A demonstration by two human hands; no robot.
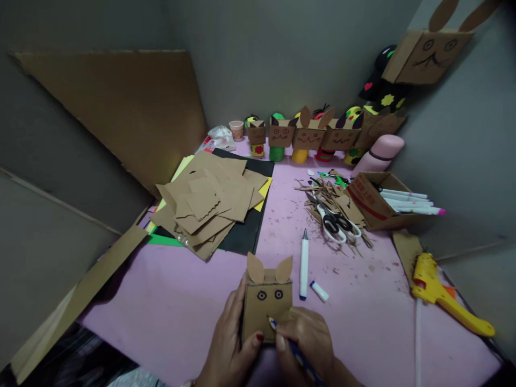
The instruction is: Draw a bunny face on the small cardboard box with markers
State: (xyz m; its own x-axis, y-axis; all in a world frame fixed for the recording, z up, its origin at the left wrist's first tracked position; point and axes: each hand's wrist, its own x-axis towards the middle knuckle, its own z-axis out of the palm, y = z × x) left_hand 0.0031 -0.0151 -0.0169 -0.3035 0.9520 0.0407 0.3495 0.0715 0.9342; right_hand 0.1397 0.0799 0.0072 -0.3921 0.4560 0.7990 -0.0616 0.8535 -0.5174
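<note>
At the table's near edge stands a small cardboard box [258, 314] with two pointed ears and two drawn ring-shaped eyes on its face. My left hand [231, 336] grips the box along its left side, thumb across the lower front. In my right hand [304, 336] is a blue pencil [297, 352], its tip at the middle of the box face below the eyes. An uncapped white marker [303, 266] lies just right of the box, with its cap [320, 291] beside it.
Cardboard pieces [213, 199] pile up at left. Scissors [332, 217] rest on paper scraps near a box of markers [379, 215]. A yellow glue gun [447, 301] lies at right. Finished cardboard animal heads [310, 134] line the back, by a pink bottle [379, 153].
</note>
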